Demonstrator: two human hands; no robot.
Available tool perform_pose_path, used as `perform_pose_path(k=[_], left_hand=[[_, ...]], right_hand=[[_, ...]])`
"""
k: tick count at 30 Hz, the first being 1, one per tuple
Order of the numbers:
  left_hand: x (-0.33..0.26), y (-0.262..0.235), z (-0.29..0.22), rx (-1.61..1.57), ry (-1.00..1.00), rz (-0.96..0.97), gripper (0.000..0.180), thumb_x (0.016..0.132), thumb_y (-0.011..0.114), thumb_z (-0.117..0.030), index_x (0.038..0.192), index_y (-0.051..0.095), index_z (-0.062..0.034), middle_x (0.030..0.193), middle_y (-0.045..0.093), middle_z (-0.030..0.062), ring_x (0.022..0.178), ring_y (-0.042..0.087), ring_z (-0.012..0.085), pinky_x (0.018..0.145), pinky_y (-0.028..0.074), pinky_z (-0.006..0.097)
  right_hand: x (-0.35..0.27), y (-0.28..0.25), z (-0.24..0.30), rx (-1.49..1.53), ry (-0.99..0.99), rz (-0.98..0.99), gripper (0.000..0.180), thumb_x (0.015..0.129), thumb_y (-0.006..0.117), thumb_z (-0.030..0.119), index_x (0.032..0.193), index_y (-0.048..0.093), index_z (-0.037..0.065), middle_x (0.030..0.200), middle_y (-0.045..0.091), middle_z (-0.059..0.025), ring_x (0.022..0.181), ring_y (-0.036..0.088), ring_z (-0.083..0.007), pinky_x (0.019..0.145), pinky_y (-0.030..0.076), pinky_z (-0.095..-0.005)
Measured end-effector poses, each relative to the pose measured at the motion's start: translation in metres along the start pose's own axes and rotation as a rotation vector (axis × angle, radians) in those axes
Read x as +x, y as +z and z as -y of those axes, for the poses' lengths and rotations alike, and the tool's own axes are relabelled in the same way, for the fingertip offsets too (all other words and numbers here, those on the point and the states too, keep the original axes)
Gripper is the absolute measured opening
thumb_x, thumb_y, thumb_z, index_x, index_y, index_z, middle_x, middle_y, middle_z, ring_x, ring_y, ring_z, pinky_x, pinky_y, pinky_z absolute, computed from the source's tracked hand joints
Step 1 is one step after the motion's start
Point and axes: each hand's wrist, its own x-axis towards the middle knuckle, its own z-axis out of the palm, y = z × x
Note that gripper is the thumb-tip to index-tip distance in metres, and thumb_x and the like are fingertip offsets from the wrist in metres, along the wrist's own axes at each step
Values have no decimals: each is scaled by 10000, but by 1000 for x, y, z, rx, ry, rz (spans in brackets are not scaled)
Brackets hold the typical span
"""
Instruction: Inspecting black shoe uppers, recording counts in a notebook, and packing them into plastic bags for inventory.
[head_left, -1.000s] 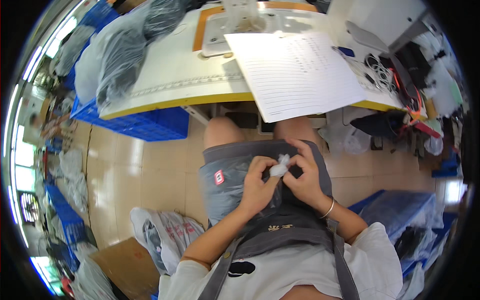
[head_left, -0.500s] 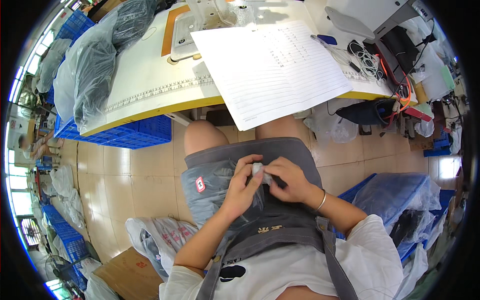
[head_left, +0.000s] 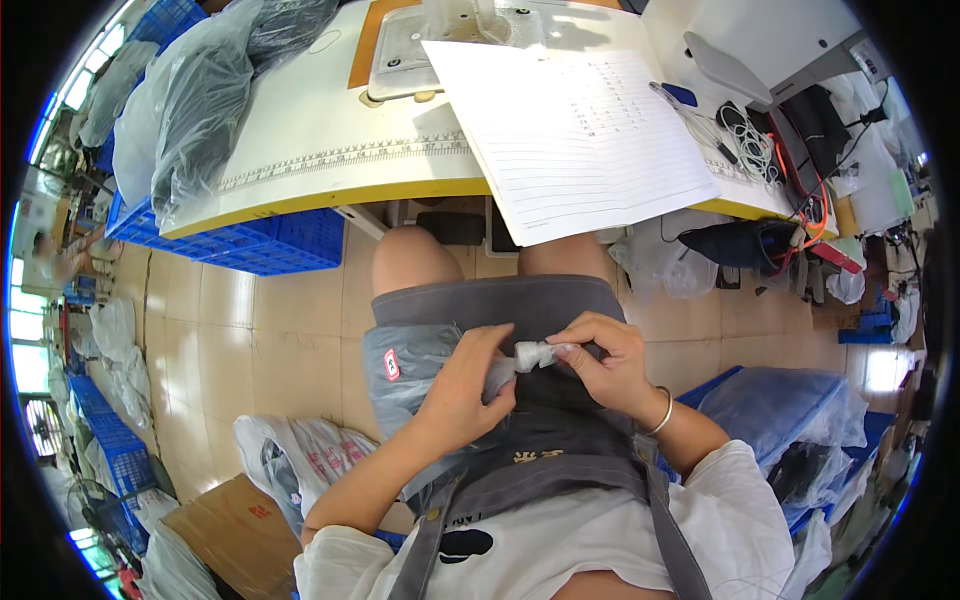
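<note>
I sit with a grey garment in a clear plastic bag lying across my lap. My left hand and my right hand meet over it, both pinching a small scrunched piece of clear plastic between their fingertips. A bracelet circles my right wrist. A grey apron hangs down my front, below the hands.
A sewing table with a yellow edge lies ahead; a lined paper sheet overhangs it. Bagged dark garments sit at its left end, cables and scissors at the right. Blue crates stand underneath; bags lie on the floor at both sides.
The view has tilted down and shifted, so the table sits higher in frame. My hands stayed together on my lap, still working the scrunched plastic, now a little lower.
</note>
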Motion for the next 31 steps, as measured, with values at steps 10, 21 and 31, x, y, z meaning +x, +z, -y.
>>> perform_pose_path(k=[10,21,31], left_hand=[[-100,-92,159,-397,-667,-780,234,888,485,-166,1072,565,-46,1065,535,126,938,490,191,817,393,370],[-303,-99,292,-684,-764,-1669,261,916,461,-315,1101,531,-143,1070,523,65,1039,453,201,856,368,452],[-473,-227,192,620,-920,-1610,237,909,460,-223,1046,588,-78,994,632,152,953,581,279,798,420,336]], right_hand=[[4,35,-21,96,385,232,216,868,536,83,1071,555,13,916,617,-79,768,580,-118,645,479,-231],[28,49,-47,-93,644,371,186,899,521,165,1003,567,17,849,617,-61,669,568,-85,589,471,-201],[44,102,-38,-117,701,519,196,902,518,170,1015,562,16,845,616,-70,660,579,-95,592,491,-203]])
